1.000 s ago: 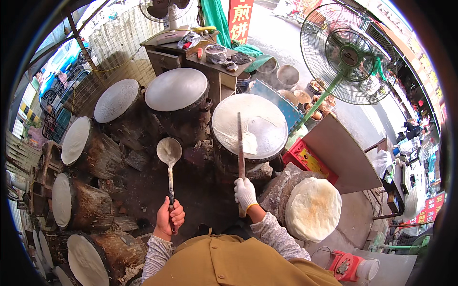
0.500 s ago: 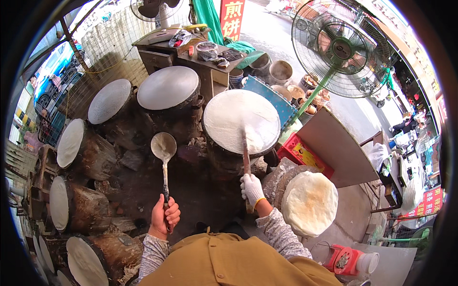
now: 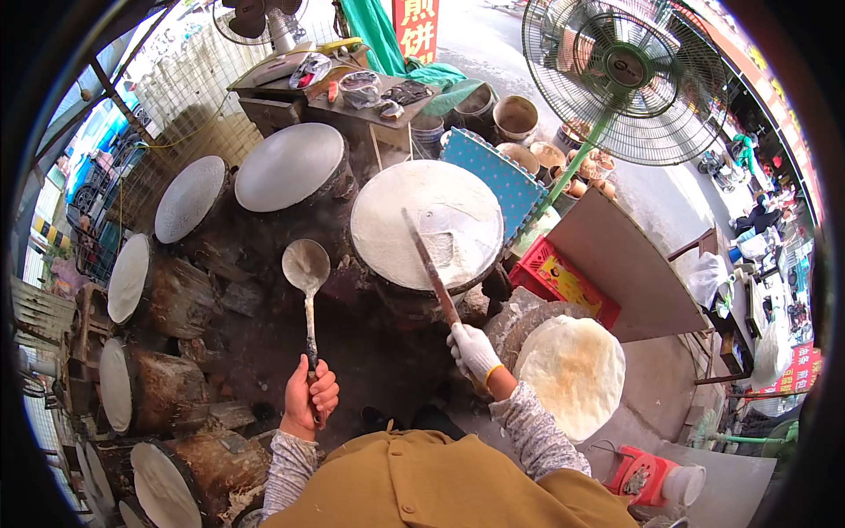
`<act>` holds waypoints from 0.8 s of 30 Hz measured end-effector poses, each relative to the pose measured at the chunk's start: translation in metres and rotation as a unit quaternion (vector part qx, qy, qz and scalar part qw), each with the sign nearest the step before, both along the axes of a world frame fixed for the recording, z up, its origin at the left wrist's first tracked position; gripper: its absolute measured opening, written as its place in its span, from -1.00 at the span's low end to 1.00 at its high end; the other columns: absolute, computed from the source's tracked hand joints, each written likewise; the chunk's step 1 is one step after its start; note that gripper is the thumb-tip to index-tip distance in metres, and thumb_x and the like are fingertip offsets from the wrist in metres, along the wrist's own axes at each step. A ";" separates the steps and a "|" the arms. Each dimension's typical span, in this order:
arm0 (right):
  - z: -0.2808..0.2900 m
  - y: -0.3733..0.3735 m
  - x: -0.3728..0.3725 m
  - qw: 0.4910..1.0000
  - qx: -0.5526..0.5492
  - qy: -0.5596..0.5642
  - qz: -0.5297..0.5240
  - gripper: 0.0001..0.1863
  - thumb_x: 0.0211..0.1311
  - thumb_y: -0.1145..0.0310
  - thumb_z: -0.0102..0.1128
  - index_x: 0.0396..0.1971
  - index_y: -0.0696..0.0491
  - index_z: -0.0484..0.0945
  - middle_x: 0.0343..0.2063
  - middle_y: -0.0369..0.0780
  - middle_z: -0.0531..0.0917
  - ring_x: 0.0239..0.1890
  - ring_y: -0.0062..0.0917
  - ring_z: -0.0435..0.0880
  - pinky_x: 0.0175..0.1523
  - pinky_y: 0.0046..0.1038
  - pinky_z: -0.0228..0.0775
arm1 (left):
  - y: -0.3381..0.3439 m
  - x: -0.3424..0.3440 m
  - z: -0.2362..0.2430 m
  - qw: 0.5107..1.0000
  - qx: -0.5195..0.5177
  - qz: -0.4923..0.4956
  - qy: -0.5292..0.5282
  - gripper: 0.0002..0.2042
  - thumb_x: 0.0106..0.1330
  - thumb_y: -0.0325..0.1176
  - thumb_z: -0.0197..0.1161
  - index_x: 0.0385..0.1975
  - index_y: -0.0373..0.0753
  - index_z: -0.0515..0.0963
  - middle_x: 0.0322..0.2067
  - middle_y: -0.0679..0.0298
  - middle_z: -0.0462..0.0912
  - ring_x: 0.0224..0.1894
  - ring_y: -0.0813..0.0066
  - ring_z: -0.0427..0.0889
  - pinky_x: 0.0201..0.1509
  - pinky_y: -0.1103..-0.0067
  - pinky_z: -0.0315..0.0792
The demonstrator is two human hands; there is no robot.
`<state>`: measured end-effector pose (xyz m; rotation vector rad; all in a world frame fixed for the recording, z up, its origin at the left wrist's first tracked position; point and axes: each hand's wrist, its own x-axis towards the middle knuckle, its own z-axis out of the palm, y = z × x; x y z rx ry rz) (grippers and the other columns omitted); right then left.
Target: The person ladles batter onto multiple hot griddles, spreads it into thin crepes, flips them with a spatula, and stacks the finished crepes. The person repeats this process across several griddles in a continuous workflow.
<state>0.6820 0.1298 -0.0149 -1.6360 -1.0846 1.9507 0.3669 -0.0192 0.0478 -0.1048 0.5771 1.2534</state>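
My left hand grips the dark handle of a metal ladle, its bowl smeared with pale batter. My right hand, in a white knitted glove, is closed on the handle of a long flat spatula. The spatula's blade lies over a round griddle coated in white batter, with a smooth shiny patch at its right. Beside my right hand, a stack of round pale flatbreads sits on a grey base.
More griddles on rusty stoves arc round my left. Behind are a cluttered table, buckets and a blue dotted board. At my right stand a large fan, red crate, brown board and red machine.
My gloved hand has shifted rightward, and the spatula, upright earlier, now slants up-left over the batter, whose smooth patch has changed shape. The whole view has shifted slightly. The ladle remains held.
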 end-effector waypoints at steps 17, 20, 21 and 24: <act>0.001 0.237 0.084 0.918 0.254 -0.289 0.092 -0.48 0.37 -0.05 0.00 -0.16 0.18 0.57 -0.51 -0.10 0.69 -0.63 -0.41 0.66 -0.45 -0.38 0.54 | 0.048 0.058 -0.004 0.999 -0.016 0.006 -0.038 -0.56 0.55 0.07 -0.20 -0.43 -0.16 0.28 -0.72 0.45 0.14 -0.75 0.65 0.12 -0.71 0.66 0.14; 0.005 0.206 0.074 0.937 0.302 -0.175 0.026 -0.45 0.33 0.08 0.13 0.17 0.15 0.45 -0.27 -0.03 0.71 -0.36 -0.38 0.75 -0.22 -0.44 0.55 | 0.042 0.055 -0.002 0.999 -0.014 0.016 -0.024 -0.55 0.54 0.09 -0.20 -0.43 -0.16 0.29 -0.72 0.45 0.14 -0.74 0.66 0.11 -0.72 0.67 0.13; 0.000 0.192 0.079 0.916 0.345 -0.204 0.034 -0.43 0.34 0.17 0.12 0.27 0.10 0.36 -0.07 -0.01 0.68 -0.09 -0.38 0.72 -0.01 -0.45 0.52 | 0.038 0.054 -0.002 1.000 -0.011 0.021 -0.019 -0.55 0.54 0.10 -0.20 -0.43 -0.16 0.29 -0.71 0.46 0.13 -0.74 0.66 0.11 -0.72 0.68 0.12; -0.034 0.147 0.096 0.920 0.347 -0.174 -0.058 -0.55 0.36 0.30 0.06 0.24 0.00 0.45 0.02 -0.02 0.65 0.05 -0.36 0.67 0.17 -0.45 0.41 | 0.033 0.050 0.001 1.000 -0.011 0.016 -0.009 -0.55 0.54 0.10 -0.20 -0.43 -0.16 0.30 -0.71 0.46 0.14 -0.74 0.66 0.11 -0.72 0.68 0.13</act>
